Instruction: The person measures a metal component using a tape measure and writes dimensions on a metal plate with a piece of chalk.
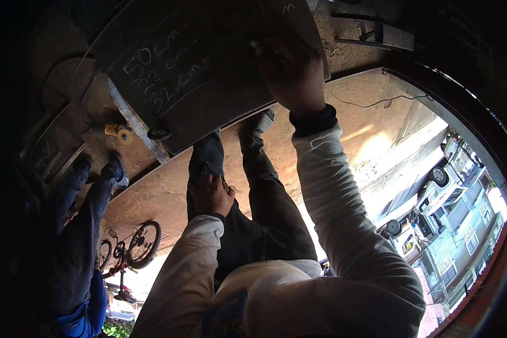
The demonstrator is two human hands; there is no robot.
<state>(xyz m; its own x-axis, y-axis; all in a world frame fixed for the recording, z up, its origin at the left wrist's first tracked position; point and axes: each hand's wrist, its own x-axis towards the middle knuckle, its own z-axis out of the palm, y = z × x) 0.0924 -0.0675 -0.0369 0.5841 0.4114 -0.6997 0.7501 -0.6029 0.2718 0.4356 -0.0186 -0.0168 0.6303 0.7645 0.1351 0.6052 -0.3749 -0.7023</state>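
A dark flat sheet (219, 73) with white handwritten chalk marks lies before me. Over its right part is my right hand (290, 70), fingers bent and pinched together. A small pale piece of chalk (255, 44) shows at the fingertips; shadow hides much of the grip. My left hand (211, 194) rests against my dark trouser leg near the knee, its fingers curled. Something small and yellowish shows at its edge, too dark to name.
At left, a person in dark trousers (76, 225) stands near a yellow-and-black round object (121, 134). A metal bar (132, 118) runs beside the sheet. Metal pieces (372, 34) lie at upper right and a thin cable (372, 106) crosses the floor. Behind are a bicycle (135, 248) and vehicles (434, 208).
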